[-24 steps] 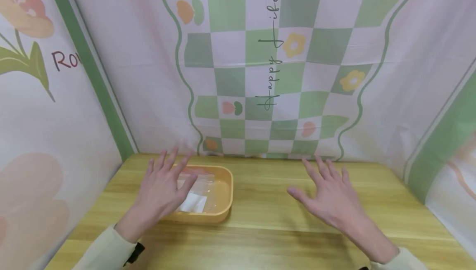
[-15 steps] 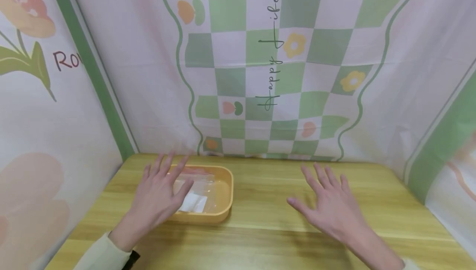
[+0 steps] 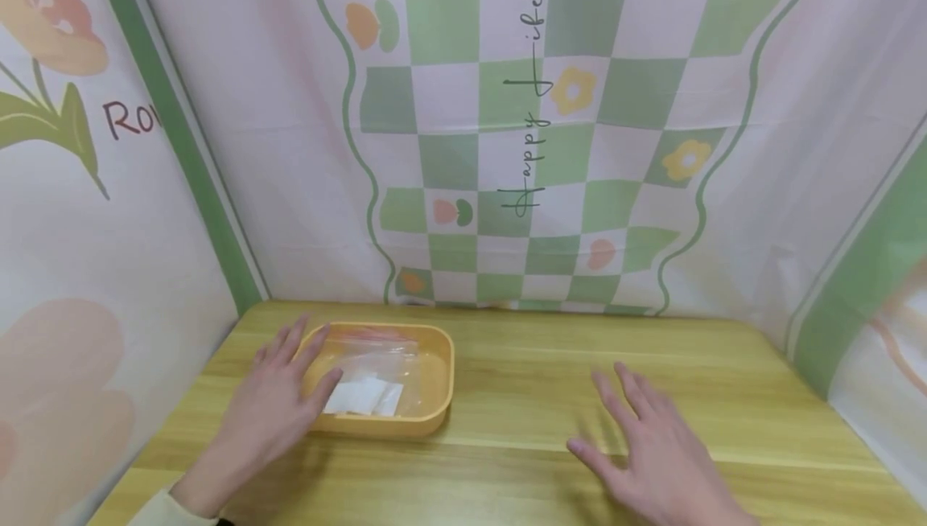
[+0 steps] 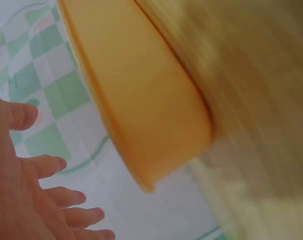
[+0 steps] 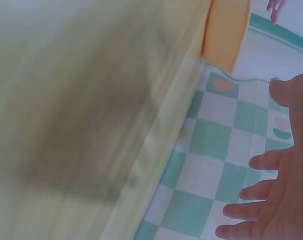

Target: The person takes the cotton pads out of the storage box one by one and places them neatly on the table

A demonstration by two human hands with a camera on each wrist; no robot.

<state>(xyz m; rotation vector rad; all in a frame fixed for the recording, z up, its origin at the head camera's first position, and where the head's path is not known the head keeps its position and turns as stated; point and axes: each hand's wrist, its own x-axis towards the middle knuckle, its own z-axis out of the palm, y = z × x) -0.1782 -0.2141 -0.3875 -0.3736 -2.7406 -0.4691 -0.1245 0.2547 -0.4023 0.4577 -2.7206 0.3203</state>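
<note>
A shallow orange-yellow plastic tray [image 3: 437, 381] stands at the left of the table. Inside it lies a clear zip bag [image 3: 394, 353] with a pinkish seal strip, and white folded pieces [image 3: 365, 396] show at its lower end. My left hand [image 3: 268, 401] hovers over the tray's left side, fingers spread, holding nothing; it overlaps the left rim in the head view. In the left wrist view the tray's outer wall [image 4: 146, 95] is beside the fingers. Over the right half of the table hangs my right hand [image 3: 662, 454], also spread and holding nothing.
The wooden table [image 3: 521, 397] reaches back to a fabric backdrop [image 3: 500, 148] with green checks and flowers. Printed fabric panels close off the left side [image 3: 65, 252] and the right side [image 3: 883, 309].
My left hand has drawn back down and left, uncovering more of the bag and white pieces. My right hand has moved back toward the near edge. The tray has stayed put.
</note>
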